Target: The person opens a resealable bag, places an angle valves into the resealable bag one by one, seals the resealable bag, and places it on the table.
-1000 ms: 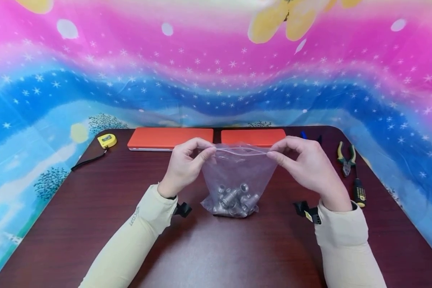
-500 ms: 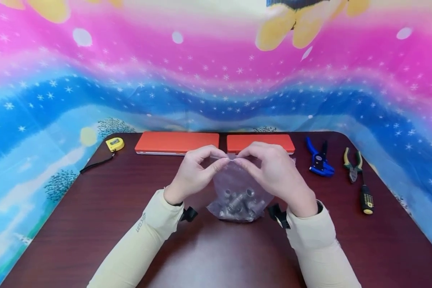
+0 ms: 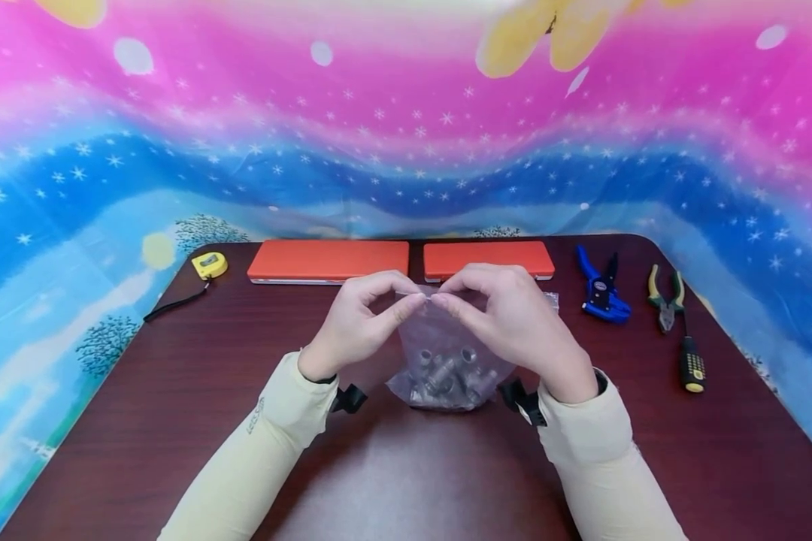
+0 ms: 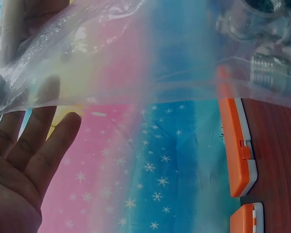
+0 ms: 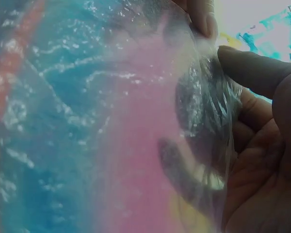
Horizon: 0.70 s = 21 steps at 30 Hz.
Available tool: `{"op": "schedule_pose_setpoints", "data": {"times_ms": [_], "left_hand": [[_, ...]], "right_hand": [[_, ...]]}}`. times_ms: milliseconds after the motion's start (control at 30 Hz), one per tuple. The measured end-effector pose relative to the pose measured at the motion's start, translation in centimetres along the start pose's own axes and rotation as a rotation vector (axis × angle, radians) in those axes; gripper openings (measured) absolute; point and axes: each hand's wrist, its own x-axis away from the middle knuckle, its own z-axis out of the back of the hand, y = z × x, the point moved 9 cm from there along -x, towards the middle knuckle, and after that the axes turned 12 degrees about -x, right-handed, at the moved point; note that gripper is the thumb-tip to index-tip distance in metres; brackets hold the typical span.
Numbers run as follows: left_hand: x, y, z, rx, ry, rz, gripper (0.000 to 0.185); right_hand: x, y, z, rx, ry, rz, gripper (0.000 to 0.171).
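A clear zip bag stands on the dark wooden table, with several metal threaded fittings in its bottom. My left hand pinches the bag's top edge between thumb and forefinger. My right hand pinches the same edge right beside it, the fingertips of both hands nearly touching at the middle. The left wrist view shows the bag film stretched over my fingers and the fittings inside. In the right wrist view the film fills the picture, held by my thumb.
Two orange cases lie along the table's far edge. A yellow tape measure sits far left. Blue cutters, pliers and a screwdriver lie at the right. A colourful cloth hangs behind.
My right hand slid left along the bag's top edge from its right corner to the middle, meeting my left hand. The last half second shows little further movement.
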Motion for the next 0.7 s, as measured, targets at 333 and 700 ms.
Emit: {"op": "schedule_pose_setpoints", "data": {"times_ms": [333,700], "left_hand": [[-0.1,0.8,-0.1,0.007,-0.007,-0.046,0.007],[0.3,0.1,0.5,0.005,0.056,0.035,0.004]], "right_hand": [[-0.1,0.7,-0.4,-0.094,-0.021,-0.091,0.007],[0.0,1.0,-0.6,-0.125,-0.019,-0.138,0.005]]}}
